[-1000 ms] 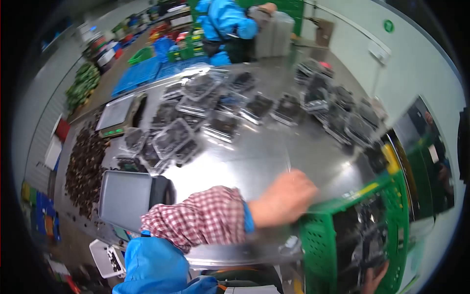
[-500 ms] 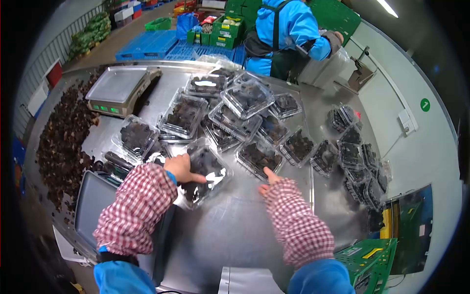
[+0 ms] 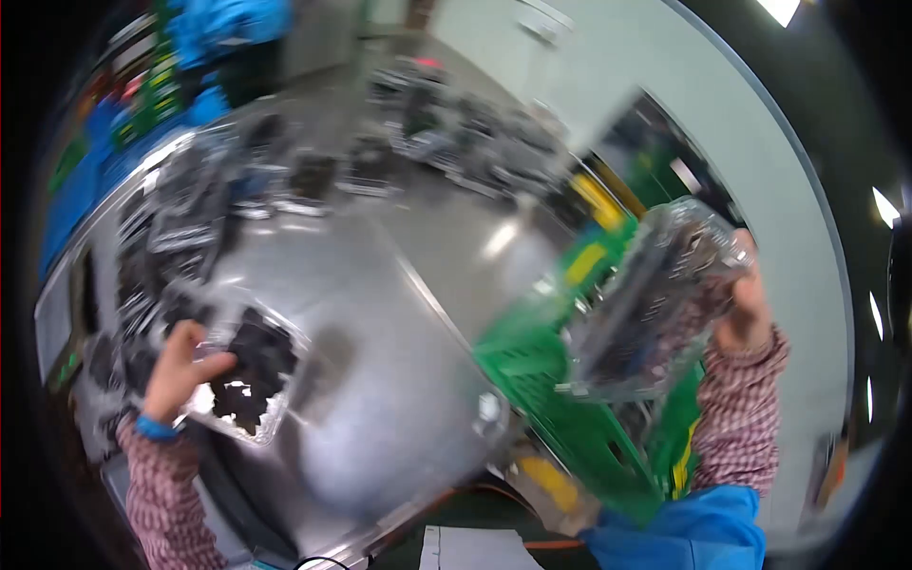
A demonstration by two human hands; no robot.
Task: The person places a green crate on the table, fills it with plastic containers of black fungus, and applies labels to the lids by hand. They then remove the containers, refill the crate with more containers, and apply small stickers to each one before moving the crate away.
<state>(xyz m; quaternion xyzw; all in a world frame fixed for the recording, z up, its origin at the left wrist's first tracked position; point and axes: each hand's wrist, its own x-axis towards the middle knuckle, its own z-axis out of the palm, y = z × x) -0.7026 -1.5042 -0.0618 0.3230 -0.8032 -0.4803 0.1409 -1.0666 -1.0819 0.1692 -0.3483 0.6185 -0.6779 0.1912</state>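
My right hand grips a clear plastic clamshell box of dark mushrooms and holds it in the air, tilted, above a green plastic crate at the table's right edge. My left hand holds the near corner of a second clamshell box of dark mushrooms that rests on the steel table. Both sleeves are red-and-white check. The whole view is blurred by motion.
Several more filled clamshell boxes lie across the far and left parts of the table, others along its far right. A person in a blue jacket stands at the far end. Blue pallets lie beyond on the left.
The view has swung right. My right hand has lifted a box from the table and carried it over the green crate. My left hand has drawn another box toward the near edge.
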